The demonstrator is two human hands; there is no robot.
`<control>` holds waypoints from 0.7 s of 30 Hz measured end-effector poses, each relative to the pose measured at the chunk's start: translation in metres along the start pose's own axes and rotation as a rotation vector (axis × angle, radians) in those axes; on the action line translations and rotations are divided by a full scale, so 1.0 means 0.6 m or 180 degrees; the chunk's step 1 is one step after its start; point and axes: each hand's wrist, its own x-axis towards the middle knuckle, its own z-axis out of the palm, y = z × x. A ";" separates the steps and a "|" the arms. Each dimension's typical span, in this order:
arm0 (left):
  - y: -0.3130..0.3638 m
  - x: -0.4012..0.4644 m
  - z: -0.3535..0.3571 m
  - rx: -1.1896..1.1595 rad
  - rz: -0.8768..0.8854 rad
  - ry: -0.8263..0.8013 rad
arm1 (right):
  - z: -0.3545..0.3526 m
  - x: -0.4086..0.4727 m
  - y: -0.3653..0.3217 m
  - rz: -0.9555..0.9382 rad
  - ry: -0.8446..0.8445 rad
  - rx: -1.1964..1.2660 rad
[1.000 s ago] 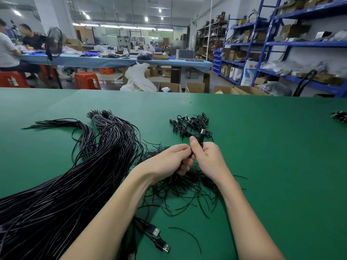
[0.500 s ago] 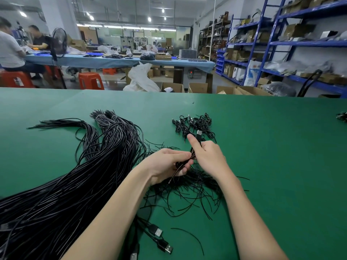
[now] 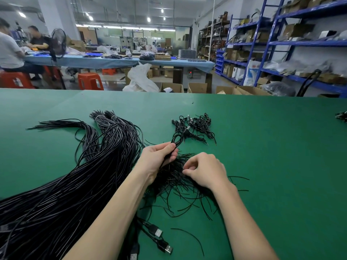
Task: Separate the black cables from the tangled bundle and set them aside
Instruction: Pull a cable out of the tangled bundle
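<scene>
While my left hand point(image 3: 157, 156) grips a looped black cable point(image 3: 178, 138) above the green counter point(image 3: 272, 156), my right hand point(image 3: 204, 170) pinches strands of the tangled bundle point(image 3: 174, 182).

A: What furniture stands in the room?

B: A green-topped table point(image 3: 262, 147) fills the near field. Beyond it, a long table with a blue cover point(image 3: 116, 62) spans the far left and centre, with orange stools point(image 3: 90, 81) on the glossy floor point(image 3: 112, 79) beside it and a black pedestal fan point(image 3: 58, 42) at its left end. Blue steel shelving point(image 3: 270, 44) holding cardboard boxes lines the right wall.

A: And the lighting?

B: Ceiling tube lamps point(image 3: 125, 26) and spot lights point(image 3: 148, 19) hang overhead. A white pillar point(image 3: 56, 17) rises far left.
</scene>
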 end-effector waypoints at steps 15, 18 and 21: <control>0.002 0.001 -0.005 -0.0405 -0.0015 0.0209 | -0.017 -0.006 0.023 -0.0117 -0.0191 0.0811; 0.002 0.000 -0.007 -0.0406 -0.0002 0.0235 | -0.012 -0.013 0.012 -0.0098 -0.0173 0.0169; 0.001 0.000 -0.010 -0.0438 -0.0006 0.0284 | -0.004 -0.017 0.001 -0.0088 0.0015 -0.0032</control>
